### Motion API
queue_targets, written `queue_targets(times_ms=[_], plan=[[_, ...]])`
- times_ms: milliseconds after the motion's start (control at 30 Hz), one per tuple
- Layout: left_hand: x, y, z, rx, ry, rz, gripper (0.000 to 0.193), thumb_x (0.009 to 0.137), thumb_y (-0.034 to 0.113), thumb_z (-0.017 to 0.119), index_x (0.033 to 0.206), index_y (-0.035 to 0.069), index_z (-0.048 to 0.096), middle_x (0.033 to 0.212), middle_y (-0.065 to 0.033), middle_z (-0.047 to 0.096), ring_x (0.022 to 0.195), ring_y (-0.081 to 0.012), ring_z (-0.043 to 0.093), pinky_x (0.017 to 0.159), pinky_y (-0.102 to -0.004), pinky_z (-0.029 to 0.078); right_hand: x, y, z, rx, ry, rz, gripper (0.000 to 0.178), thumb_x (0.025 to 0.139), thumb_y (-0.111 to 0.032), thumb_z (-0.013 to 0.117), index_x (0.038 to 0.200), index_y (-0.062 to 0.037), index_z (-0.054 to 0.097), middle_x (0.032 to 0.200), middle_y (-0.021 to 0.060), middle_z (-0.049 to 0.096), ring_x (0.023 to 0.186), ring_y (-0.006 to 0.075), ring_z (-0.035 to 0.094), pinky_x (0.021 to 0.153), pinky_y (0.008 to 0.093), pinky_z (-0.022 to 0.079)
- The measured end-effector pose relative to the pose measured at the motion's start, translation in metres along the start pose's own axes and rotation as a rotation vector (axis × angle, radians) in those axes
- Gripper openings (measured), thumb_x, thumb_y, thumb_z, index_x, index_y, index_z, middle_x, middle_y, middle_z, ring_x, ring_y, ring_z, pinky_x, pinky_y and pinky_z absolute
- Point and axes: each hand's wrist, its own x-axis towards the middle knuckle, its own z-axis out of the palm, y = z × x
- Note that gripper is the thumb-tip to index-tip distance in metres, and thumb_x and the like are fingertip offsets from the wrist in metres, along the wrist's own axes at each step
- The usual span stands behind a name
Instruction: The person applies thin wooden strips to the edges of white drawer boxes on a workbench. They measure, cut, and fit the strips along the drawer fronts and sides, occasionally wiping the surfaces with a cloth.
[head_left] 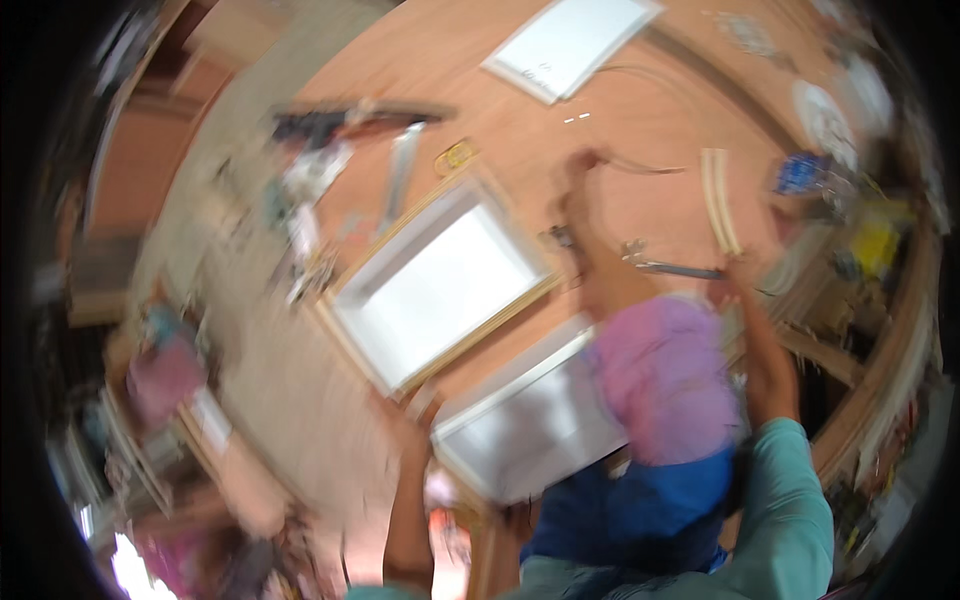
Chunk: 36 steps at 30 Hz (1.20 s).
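Note:
The whole view is smeared by motion. My left hand (412, 412) is at the near corner of a shallow wooden box (345, 335) with a white inside, close to a second white-faced box (500, 425); its fingers are too blurred to read. My right hand (735, 275), below a teal sleeve, appears closed on the end of a dark-handled tool (685, 270), which looks like a hammer. Between my arms is another person in a pink head covering (665, 380) and blue clothing. That person's hand (583, 175) reaches over the table.
The wooden table (440, 60) bears a white panel (570, 45), two pale wooden strips (718, 200), a yellow coil-like item (455, 156) and cluttered tools (350, 120). A blue can-like object (800, 173) stands right. Wooden furniture (150, 150) is at the far left.

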Motion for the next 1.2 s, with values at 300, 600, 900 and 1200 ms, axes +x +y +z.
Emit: queue_targets(times_ms=[300,600,900,1200], plan=[[-0.054,0.031,-0.055,0.853,-0.291,-0.021,0.045,0.082,0.006,0.058,0.127,0.001,0.054,0.154,-0.0156,0.024,0.138,-0.0522,0.016,0.103,-0.0671,0.027,0.061,-0.145,-0.142,0.594,-0.068,-0.016,0.039,0.089,-0.036,0.052,0.089,0.0012,0.064,0.077,0.0126,0.064,0.072,0.0274,0.064,0.070,0.0389,0.052],[-0.024,0.066,-0.033,0.757,-0.057,0.054,0.022,0.078,0.009,0.060,0.098,0.001,0.059,0.127,-0.0167,0.053,0.139,-0.0418,0.023,0.105,-0.0690,0.019,0.090,-0.129,-0.178,0.652,-0.190,0.048,0.027,0.086,-0.024,0.056,0.090,0.0016,0.064,0.079,0.0115,0.064,0.070,0.0270,0.063,0.065,0.0363,0.053],[-0.056,0.093,-0.019,0.446,0.087,0.066,0.012,0.083,0.012,0.060,0.090,0.002,0.063,0.104,-0.0192,0.062,0.123,-0.0418,0.046,0.101,-0.0570,0.034,-0.001,0.017,-0.186,1.092,-0.349,0.283,0.016,0.084,-0.012,0.060,0.090,0.0021,0.064,0.081,0.0104,0.065,0.067,0.0266,0.063,0.061,0.0338,0.054],[-0.050,0.150,0.009,-0.061,0.146,-0.046,0.031,0.091,0.012,0.054,0.117,-0.006,0.057,0.109,-0.0205,0.064,0.103,-0.0340,0.060,0.089,-0.0393,0.048,-0.082,0.036,-0.448,1.968,-0.393,0.036,0.031,0.088,-0.021,0.066,0.104,0.0059,0.065,0.084,0.0090,0.064,0.072,0.0164,0.062,0.061,0.0286,0.051]])
